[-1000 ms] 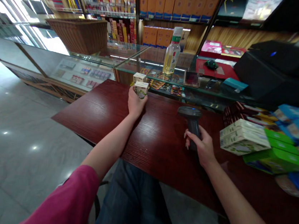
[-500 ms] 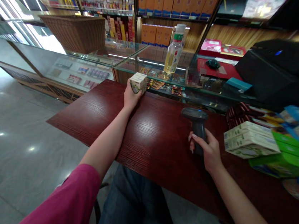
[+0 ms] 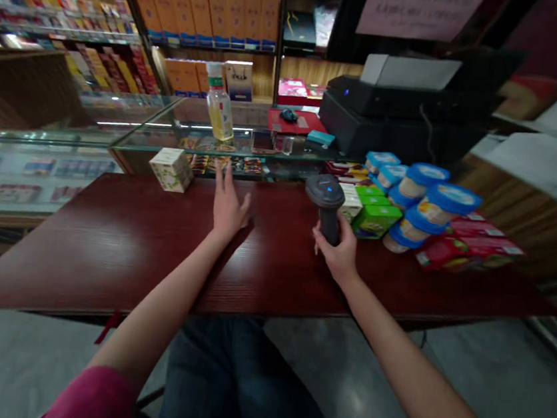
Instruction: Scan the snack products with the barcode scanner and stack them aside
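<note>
My left hand (image 3: pixel 229 207) is over the middle of the dark red table (image 3: pixel 118 244), fingers apart and holding nothing. To its left, a small white and green carton (image 3: pixel 171 170) stands at the table's far edge, apart from the hand. Wrapped round the handle of a black barcode scanner (image 3: pixel 327 198) is my right hand (image 3: pixel 340 248); the scanner's head is up. Just behind and right of the scanner are more white cartons (image 3: pixel 350 204), partly hidden by it, and green boxes (image 3: pixel 376 220).
Blue-lidded tubs (image 3: pixel 430 206) are stacked at the right, beside red packs (image 3: pixel 470 245). A glass counter (image 3: pixel 166 139) borders the table's far side, bearing a drink bottle (image 3: pixel 220 105) and a computer mouse (image 3: pixel 289 115). A black machine (image 3: pixel 398 129) stands at back right.
My left hand has let go of the white and green carton at the far left and moved right. The view has swung right. My right hand still grips the scanner.
</note>
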Demonstrator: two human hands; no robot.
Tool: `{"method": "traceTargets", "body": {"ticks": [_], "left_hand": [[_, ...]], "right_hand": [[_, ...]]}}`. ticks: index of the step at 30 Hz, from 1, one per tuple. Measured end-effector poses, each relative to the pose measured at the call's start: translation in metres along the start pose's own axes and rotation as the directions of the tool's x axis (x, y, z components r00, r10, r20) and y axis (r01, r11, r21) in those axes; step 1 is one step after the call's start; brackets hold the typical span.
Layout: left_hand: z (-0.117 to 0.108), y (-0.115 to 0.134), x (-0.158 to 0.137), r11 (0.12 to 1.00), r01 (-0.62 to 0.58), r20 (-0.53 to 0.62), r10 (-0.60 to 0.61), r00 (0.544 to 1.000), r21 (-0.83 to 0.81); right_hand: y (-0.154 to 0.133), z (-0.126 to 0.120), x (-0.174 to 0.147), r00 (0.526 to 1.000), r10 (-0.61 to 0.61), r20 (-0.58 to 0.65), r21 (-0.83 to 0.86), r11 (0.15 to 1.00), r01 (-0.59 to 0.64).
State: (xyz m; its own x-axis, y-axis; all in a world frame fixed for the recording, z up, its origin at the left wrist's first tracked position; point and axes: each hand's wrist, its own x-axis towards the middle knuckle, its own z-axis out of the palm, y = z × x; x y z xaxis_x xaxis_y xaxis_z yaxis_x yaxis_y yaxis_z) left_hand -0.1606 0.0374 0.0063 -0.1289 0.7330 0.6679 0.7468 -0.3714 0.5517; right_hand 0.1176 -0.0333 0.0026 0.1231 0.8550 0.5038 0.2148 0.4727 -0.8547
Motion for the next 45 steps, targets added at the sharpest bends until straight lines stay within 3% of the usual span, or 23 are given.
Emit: {"method": "traceTargets", "body": {"ticks": [4, 8, 11, 14, 18, 20, 23, 26, 30, 34, 36, 39, 45], "left_hand": [[0.065, 0.073, -0.017, 0.961, -0.219, 0.161, 0.246, 0.956, -0.168], [0.109, 0.126, -0.024, 0.929, -0.284, 0.224, 0.337, 0.915, -0.238], [0.122, 0.143, -0.025, 0.938, -0.276, 0.268, 0.327, 0.906, -0.212], [0.118, 0.143, -0.028, 0.940, -0.292, 0.294, 0.334, 0.895, -0.178], [0.096, 0.129, -0.036, 0.886, -0.398, 0.328, 0.460, 0.826, -0.240], [0.083, 0.115, -0.038, 0.890, -0.356, 0.305, 0.436, 0.846, -0.286], [0.063, 0.085, -0.034, 0.908, -0.183, 0.269, 0.297, 0.916, -0.378], [0.046, 0.047, -0.019, 0.894, 0.009, 0.221, 0.101, 0.970, -0.448], [0.030, -0.001, 0.009, 0.897, 0.149, 0.135, -0.101, 0.986, -0.417], [0.015, -0.036, 0.028, 0.956, 0.159, 0.021, -0.159, 0.987, -0.247], [0.006, -0.051, 0.031, 0.968, 0.159, 0.072, -0.148, 0.986, -0.193], [-0.007, -0.068, 0.033, 0.964, 0.182, 0.259, -0.129, 0.957, -0.194], [-0.009, -0.081, 0.040, 0.909, 0.231, 0.424, -0.068, 0.903, -0.347]], "right_hand": [[-0.001, -0.042, -0.013, 0.978, 0.028, -0.207, -0.075, 0.996, -0.045], [0.000, -0.066, -0.020, 0.946, 0.141, -0.292, 0.021, 0.990, -0.141], [0.000, -0.069, -0.019, 0.921, 0.202, -0.332, 0.103, 0.979, -0.177], [-0.003, -0.065, -0.018, 0.927, 0.214, -0.308, 0.114, 0.976, -0.188], [-0.012, -0.063, -0.021, 0.943, 0.208, -0.260, 0.141, 0.974, -0.176], [-0.015, -0.063, -0.023, 0.958, 0.216, -0.191, 0.189, 0.965, -0.180], [-0.017, -0.061, -0.022, 0.969, 0.248, -0.014, 0.277, 0.932, -0.235], [-0.016, -0.047, -0.015, 0.949, 0.279, 0.143, 0.342, 0.886, -0.312], [-0.012, -0.005, 0.008, 0.917, 0.295, 0.269, 0.360, 0.852, -0.380], [-0.004, 0.046, 0.039, 0.896, 0.282, 0.342, 0.345, 0.849, -0.399], [0.001, 0.066, 0.052, 0.897, 0.276, 0.345, 0.344, 0.852, -0.395], [0.008, 0.082, 0.060, 0.892, 0.301, 0.337, 0.323, 0.853, -0.410], [0.003, 0.072, 0.045, 0.867, 0.339, 0.365, 0.248, 0.862, -0.442]]}}
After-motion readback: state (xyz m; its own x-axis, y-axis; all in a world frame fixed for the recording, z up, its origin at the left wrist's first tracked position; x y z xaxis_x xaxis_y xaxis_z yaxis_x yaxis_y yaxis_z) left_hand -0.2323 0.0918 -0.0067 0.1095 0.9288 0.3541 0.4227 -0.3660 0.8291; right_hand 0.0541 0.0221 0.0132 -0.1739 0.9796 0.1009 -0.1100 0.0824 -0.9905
